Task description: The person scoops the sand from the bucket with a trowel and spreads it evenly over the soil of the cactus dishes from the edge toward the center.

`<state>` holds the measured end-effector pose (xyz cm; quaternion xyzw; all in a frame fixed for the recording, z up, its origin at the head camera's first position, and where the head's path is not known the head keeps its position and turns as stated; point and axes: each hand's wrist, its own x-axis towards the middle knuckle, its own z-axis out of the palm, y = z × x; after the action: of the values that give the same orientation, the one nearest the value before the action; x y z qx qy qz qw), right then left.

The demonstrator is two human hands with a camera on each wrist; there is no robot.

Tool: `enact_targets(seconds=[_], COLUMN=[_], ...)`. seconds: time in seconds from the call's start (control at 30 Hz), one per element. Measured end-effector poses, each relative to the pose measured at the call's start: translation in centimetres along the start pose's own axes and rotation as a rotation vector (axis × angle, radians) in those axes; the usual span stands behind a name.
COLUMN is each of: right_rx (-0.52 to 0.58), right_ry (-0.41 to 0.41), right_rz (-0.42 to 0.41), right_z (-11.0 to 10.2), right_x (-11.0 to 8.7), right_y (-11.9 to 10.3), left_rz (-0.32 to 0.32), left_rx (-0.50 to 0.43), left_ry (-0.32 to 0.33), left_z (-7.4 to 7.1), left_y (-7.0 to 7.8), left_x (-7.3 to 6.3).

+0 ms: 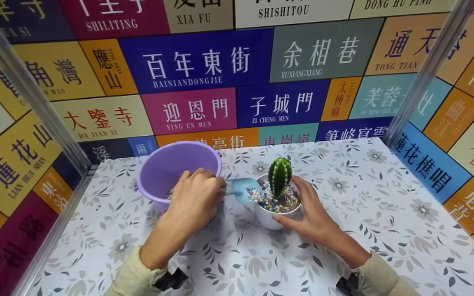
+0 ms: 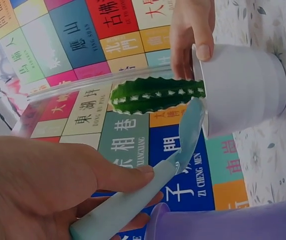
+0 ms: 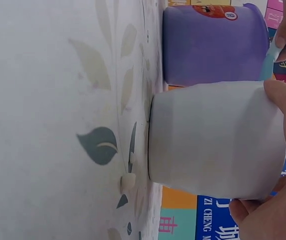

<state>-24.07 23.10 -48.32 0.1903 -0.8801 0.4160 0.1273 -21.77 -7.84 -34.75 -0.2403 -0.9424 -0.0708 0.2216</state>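
Note:
My left hand (image 1: 198,193) grips the pale blue handle (image 2: 123,202) of a small shovel. Its scoop (image 1: 243,190), with multicoloured pebbles on it, reaches the left rim of a white pot (image 1: 276,220). A green ribbed cactus (image 1: 280,176) stands upright in the pot among more coloured pebbles (image 1: 288,199). On the pot's right side my right hand (image 1: 317,209) holds the rim, thumb at the front and fingers behind. In the right wrist view the white pot (image 3: 217,140) stands on the table, partly covered by that hand.
A purple bucket (image 1: 150,164) stands left of the pot, partly behind my left hand, with some pebbles visible inside. A floral cloth (image 1: 237,259) covers the table. Sign-patterned panels (image 1: 204,61) rise behind, and clear posts (image 1: 422,74) stand at the corners.

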Motion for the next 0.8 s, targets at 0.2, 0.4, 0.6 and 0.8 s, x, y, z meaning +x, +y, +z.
enact_targets(seconds=[0.2,0.4,0.6,0.8], right_rx=[0.018,0.085,0.071,0.072], right_ry=[0.007,-0.069,-0.09,-0.086], right_rz=[-0.002,-0.021,-0.044,-0.048], right_z=[0.1,-0.3,-0.3,-0.3], right_x=[0.1,0.1,0.1,0.1], right_y=[0.0,0.6,1.0,1.1], left_rz=[0.003,0.009,0.035,0.068], left_rx=[-0.062,-0.074,-0.105,-0.172], left_ry=[-0.033,-0.051,-0.065,-0.117], left_z=[-0.1,-0.1,-0.2,-0.3], left_y=[0.1,0.3,0.5,1.1], left_x=[-0.1,-0.3,-0.4,-0.3])
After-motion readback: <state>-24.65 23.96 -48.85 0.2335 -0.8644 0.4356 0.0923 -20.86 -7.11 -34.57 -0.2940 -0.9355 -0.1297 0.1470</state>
